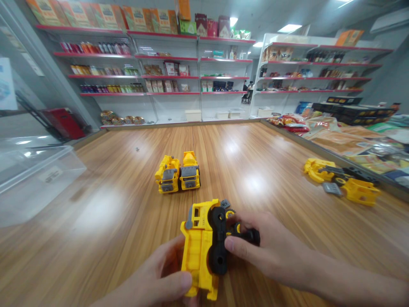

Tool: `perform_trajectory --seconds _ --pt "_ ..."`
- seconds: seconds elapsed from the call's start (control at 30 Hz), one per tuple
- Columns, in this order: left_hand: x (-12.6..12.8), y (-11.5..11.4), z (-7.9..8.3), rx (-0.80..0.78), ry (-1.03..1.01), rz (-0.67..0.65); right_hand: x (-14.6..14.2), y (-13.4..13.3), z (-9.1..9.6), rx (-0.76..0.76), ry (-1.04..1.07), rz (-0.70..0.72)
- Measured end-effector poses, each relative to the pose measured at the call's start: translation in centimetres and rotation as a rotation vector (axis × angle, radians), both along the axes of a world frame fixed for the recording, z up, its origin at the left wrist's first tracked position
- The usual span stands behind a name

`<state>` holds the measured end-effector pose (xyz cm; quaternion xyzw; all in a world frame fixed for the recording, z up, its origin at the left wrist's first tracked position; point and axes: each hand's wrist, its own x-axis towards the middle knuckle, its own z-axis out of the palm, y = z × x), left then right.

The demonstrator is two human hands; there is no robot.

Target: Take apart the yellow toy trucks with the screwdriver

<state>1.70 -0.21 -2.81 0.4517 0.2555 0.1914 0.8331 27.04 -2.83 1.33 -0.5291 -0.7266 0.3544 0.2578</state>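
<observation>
A glossy, wood-grained counter (249, 160) stretches away from the viewer, and at its near side, about the middle, two bare hands work with a toy dump truck of yellow plastic (198, 245), tipped so its black underside (219, 245) faces right. The left hand (159, 270) has its fingers clamped around the truck's near left end, thumb on the yellow bed. The right hand (271, 247) has its thumb tip at the underside, its other fingers bent behind small black wheels with yellow hubs (230, 214); whether those fingers grip the wheels cannot be told. A small grey plastic piece (225, 204) shows just beyond. Farther off, slightly left, two yellow-and-grey toy trucks (190, 172) stand side by side. Open wood separates them from the far edge, and a wider stretch runs right to a cluster of loose yellow, black and grey toy parts (361, 191) near the right edge. A clear plastic box (72, 155) bounds the left side. Packaged goods (338, 138) lie past the right edge; white shelves with red trim (172, 93) rise beyond the far one.
</observation>
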Motion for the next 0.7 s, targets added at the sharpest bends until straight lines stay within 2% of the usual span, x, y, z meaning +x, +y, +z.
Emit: perform_trajectory --seconds 0.07,0.17,0.33,0.5,0.6,0.7 --pt "-0.1 0.1 0.0 -0.003 -0.025 -0.008 -0.1 -0.3 0.3 0.042 0.003 0.023" --pt "-0.5 0.2 -0.3 -0.047 -0.06 0.004 -0.1 -0.5 0.4 0.187 0.013 0.041" --pt "-0.8 0.2 -1.2 -0.129 -0.15 0.075 0.3 -0.4 -0.6 0.404 0.098 0.133" --pt "-0.5 0.3 -1.6 -0.17 -0.205 0.136 0.2 -0.8 -0.5 0.423 0.12 0.121" --pt "-0.4 0.3 -1.5 -0.169 -0.193 0.144 0.1 -0.9 -0.2 0.501 0.154 0.065" --pt "-0.4 0.2 -1.2 -0.149 -0.147 0.127 0.1 -0.6 -0.3 0.568 0.159 0.077"
